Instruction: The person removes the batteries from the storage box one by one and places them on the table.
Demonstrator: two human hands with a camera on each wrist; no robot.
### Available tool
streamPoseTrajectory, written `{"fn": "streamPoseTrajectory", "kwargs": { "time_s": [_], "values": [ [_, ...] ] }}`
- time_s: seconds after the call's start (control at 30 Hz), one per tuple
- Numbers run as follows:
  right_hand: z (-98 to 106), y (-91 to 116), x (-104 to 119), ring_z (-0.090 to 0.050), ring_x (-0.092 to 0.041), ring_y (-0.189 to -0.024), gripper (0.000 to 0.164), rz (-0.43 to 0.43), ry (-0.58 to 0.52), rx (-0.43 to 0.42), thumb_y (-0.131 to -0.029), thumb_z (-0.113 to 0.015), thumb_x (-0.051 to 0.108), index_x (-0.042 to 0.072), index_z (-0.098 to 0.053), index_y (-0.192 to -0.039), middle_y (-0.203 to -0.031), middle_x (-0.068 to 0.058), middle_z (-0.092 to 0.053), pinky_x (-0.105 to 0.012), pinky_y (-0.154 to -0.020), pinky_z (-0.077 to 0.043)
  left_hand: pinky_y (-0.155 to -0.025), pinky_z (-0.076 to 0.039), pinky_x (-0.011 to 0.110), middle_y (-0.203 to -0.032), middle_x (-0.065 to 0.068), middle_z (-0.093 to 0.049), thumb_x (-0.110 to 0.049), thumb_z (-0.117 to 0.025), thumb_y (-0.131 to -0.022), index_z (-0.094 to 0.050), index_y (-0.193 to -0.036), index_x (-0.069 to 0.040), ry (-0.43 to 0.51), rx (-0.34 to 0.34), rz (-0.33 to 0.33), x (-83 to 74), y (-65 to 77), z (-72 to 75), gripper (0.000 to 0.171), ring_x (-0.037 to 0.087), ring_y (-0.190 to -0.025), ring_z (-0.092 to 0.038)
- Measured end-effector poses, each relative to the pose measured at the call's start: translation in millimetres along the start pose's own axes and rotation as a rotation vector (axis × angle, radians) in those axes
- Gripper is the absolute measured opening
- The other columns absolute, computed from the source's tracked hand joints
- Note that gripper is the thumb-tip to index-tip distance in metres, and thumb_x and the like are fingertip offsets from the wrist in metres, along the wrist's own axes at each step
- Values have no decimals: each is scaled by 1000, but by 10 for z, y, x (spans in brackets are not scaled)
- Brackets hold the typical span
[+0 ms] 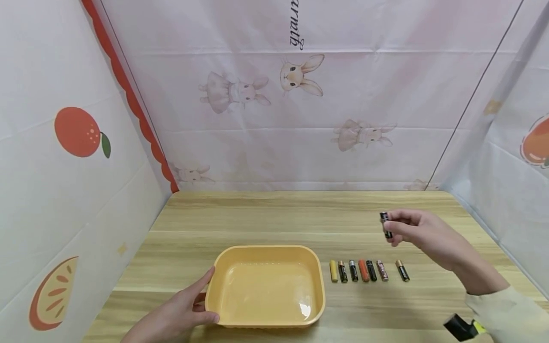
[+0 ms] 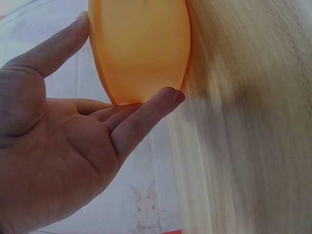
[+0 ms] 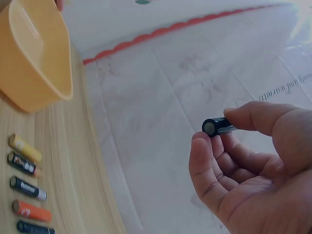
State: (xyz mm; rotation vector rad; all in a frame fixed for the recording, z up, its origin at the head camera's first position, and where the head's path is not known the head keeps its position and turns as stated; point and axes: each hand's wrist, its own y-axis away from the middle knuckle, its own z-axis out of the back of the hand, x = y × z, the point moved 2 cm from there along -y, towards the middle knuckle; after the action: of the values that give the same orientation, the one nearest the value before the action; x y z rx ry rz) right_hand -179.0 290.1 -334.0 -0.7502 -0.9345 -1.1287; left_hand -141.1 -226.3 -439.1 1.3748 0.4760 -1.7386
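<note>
A dark battery point(image 1: 386, 225) is pinched between the thumb and fingers of my right hand point(image 1: 422, 236), raised above the right part of the table. In the right wrist view, the flat end of this battery point(image 3: 218, 126) faces the camera. My left hand point(image 1: 182, 305) holds the left end of a yellow plastic basin point(image 1: 317, 267), its thumb and fingers spread around that end. The left wrist view shows the outer wall of the basin point(image 2: 141, 48) between thumb and fingers. Inside, the basin holds nothing.
Right of the basin, several batteries lie in a row, among them a yellow battery point(image 1: 333, 271), an orange battery point(image 1: 363, 270) and a patterned battery point(image 1: 382, 270). A black-and-gold battery point(image 1: 402, 270) lies apart at the row's right. Printed cloth point(image 1: 274, 157) walls the wooden table point(image 1: 274, 214).
</note>
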Motion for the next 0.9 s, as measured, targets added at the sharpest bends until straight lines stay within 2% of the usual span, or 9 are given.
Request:
{"fn": "streamPoseTrajectory", "kwargs": {
  "time_s": [0.1,0.3,0.47,0.73,0.9],
  "values": [
    [116,50,-112,-66,-23,-84,23,-15,18,-31,-108,-58,17,-3,-64,-116,-95,-6,-66,-30,-78,-57,-89,-54,23,-143,34,-52,-15,-79,-93,7,-160,8,2,-3,9,-10,-1,4,111,34,-120,-62],
    [237,146,-363,-64,-22,-81,27,-82,37,-81,-108,-59,22,-4,-62,-116,-95,-7,-64,-33,-75,-58,-91,-54,24,-148,38,-44,-16,-79,-92,8,-160,6,32,-5,27,-7,12,-3,113,36,-125,-59],
    [302,197,-608,-63,-18,-76,26,-114,69,-116,-108,-58,18,-7,-62,-116,-90,-5,-64,-31,-72,-58,-90,-53,23,-147,36,-46,-15,-80,-91,7,-161,6,52,-13,32,-1,18,-9,113,35,-123,-60],
    [356,254,-904,-62,-15,-72,38,-192,131,-128,-108,-58,19,-15,-59,-126,-86,-4,-65,-31,-72,-59,-90,-54,24,-142,31,-53,-17,-80,-91,7,-161,6,7,-11,-4,1,5,-13,113,29,-118,-63],
    [366,280,-1034,-62,-14,-73,44,-249,165,-118,-108,-59,21,-18,-58,-128,-84,-7,-64,-32,-70,-60,-90,-54,25,-142,32,-53,-17,-81,-90,6,-161,6,-4,-23,15,-8,18,-13,114,32,-119,-63]
  ]
}}
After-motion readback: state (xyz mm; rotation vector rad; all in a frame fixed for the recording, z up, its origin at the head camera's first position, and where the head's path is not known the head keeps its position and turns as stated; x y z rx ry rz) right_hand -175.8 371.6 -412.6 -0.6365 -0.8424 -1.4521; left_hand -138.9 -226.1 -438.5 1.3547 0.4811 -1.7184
